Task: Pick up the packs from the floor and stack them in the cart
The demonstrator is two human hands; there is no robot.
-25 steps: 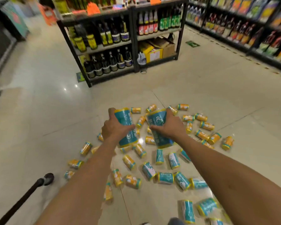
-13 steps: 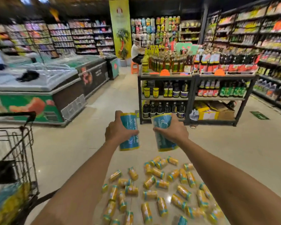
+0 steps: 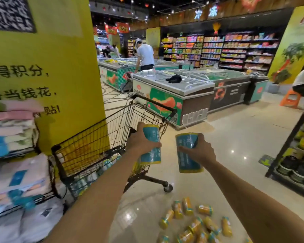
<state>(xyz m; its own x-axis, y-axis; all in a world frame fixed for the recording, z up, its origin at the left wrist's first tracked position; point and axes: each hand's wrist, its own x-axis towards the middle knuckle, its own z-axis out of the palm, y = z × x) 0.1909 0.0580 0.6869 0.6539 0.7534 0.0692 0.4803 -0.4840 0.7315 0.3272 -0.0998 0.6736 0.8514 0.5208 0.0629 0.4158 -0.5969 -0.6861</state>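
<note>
Yellow pillar point(image 3: 60, 71) left, folded towels point(image 3: 12, 130) stacked beside it — chest freezers point(image 3: 174, 86) behind, orange stool point(image 3: 290, 100) right.

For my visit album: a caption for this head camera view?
Left hand and right hand each carry a teal pack toward the wire cart.

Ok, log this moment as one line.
left hand: holds pack over cart | right hand: holds pack beside cart | floor: packs remain

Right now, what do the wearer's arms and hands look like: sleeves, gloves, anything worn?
Both forearms are bare as far as the frame shows; no sleeves are visible. The left hand and right hand wear no gloves. No watch, bracelet or ring shows. No markings, cables or straps are visible on either arm.
</note>
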